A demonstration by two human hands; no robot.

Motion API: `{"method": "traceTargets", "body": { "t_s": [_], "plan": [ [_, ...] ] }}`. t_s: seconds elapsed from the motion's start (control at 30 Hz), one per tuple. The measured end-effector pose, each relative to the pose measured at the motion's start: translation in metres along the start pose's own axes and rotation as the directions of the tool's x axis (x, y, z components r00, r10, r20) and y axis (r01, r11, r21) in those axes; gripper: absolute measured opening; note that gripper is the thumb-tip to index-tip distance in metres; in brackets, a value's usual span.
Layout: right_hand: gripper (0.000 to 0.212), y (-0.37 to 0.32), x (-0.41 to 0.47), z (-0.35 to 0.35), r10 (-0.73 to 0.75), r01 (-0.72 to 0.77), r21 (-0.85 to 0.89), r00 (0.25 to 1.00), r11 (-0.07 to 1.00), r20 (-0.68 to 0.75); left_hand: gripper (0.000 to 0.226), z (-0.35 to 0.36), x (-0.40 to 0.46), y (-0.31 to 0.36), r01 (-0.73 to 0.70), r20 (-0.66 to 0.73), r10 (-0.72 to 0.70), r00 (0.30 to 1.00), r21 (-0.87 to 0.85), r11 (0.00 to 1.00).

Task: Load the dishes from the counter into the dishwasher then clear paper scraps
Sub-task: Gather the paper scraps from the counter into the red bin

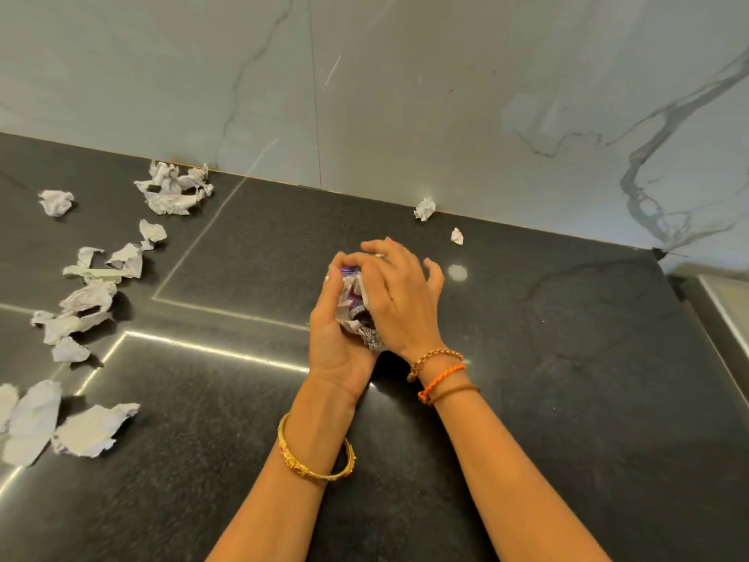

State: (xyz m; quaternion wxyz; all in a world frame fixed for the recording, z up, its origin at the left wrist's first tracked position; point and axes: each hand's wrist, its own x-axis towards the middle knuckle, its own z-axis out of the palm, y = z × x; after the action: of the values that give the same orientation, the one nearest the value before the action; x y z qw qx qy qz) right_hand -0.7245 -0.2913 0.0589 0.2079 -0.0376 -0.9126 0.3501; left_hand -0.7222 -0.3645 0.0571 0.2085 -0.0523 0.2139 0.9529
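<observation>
Nearest, a gold bangle (316, 460) on the left forearm, cord bracelets (444, 377) on the right wrist. Above the dark worktop (527, 358), left hand (338, 330) cupping a wad (356, 306) of crumpled paper, fingers (344, 261) curled over its top. Right hand (401, 296) pressing it from the side, fingers spread and bent. More scraps (87, 296) strewn left, two (424, 208) by the wall.

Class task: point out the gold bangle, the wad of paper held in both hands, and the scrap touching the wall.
gold bangle (316, 460): head view, band's near side.
wad of paper (356, 304): head view, exposed middle.
scrap touching the wall (424, 209): head view, its centre.
</observation>
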Motion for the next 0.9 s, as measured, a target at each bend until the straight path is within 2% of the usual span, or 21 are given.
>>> {"method": "traceTargets", "body": {
  "t_s": [0.1,0.17,0.23,0.3,0.33,0.4,0.43,0.5,0.57,0.67,0.8,0.9],
  "plan": [
    [0.057,0.008,-0.003,0.003,-0.079,0.106,-0.126,0.976,0.986,0.203,0.021,0.000,0.002,0.005,-0.027,-0.012,0.029,1.000,0.102,0.994],
    [0.060,0.008,-0.002,0.003,-0.074,0.083,-0.023,0.961,0.996,0.266,0.020,0.000,0.003,0.004,-0.035,-0.023,0.038,0.999,0.144,0.989],
    [0.054,0.004,-0.001,-0.001,-0.072,0.009,0.246,0.966,0.969,0.249,0.018,-0.002,0.005,0.001,-0.065,-0.057,0.076,0.995,0.176,0.982],
    [0.037,-0.001,0.002,-0.007,-0.046,-0.045,0.492,0.984,0.870,0.172,0.024,-0.002,0.007,-0.002,-0.107,-0.096,0.128,0.987,0.200,0.974],
    [0.034,-0.001,0.005,-0.011,-0.001,-0.070,0.552,0.992,0.831,0.127,0.027,-0.003,0.009,-0.003,-0.126,-0.117,0.151,0.982,0.197,0.972],
    [0.045,0.015,0.015,-0.021,0.138,-0.122,0.568,0.990,0.814,0.015,0.030,-0.004,0.013,-0.003,-0.148,-0.153,0.176,0.972,0.181,0.972],
    [0.047,0.028,0.021,-0.026,0.191,-0.137,0.514,0.980,0.847,-0.053,0.032,-0.004,0.016,-0.003,-0.152,-0.161,0.183,0.970,0.191,0.970],
    [0.049,0.057,0.034,-0.031,0.233,-0.184,0.292,0.962,0.939,-0.143,0.035,-0.002,0.023,-0.002,-0.157,-0.172,0.201,0.964,0.241,0.958],
    [0.052,0.080,0.046,-0.032,0.233,-0.228,0.053,0.964,0.972,-0.127,0.037,0.002,0.031,-0.002,-0.171,-0.171,0.223,0.960,0.272,0.947],
    [0.053,0.091,0.070,-0.028,0.214,-0.216,-0.200,0.976,0.956,-0.033,0.037,0.005,0.041,-0.001,-0.188,-0.164,0.242,0.956,0.285,0.940],
    [0.049,0.096,0.105,-0.009,0.131,-0.081,-0.389,0.986,0.918,0.105,0.037,0.000,0.045,-0.003,-0.207,-0.159,0.271,0.949,0.332,0.920],
    [0.034,0.096,0.111,-0.005,0.104,-0.076,-0.263,0.990,0.962,0.093,0.039,-0.001,0.047,-0.001,-0.222,-0.174,0.287,0.942,0.319,0.921]
  ]
}}
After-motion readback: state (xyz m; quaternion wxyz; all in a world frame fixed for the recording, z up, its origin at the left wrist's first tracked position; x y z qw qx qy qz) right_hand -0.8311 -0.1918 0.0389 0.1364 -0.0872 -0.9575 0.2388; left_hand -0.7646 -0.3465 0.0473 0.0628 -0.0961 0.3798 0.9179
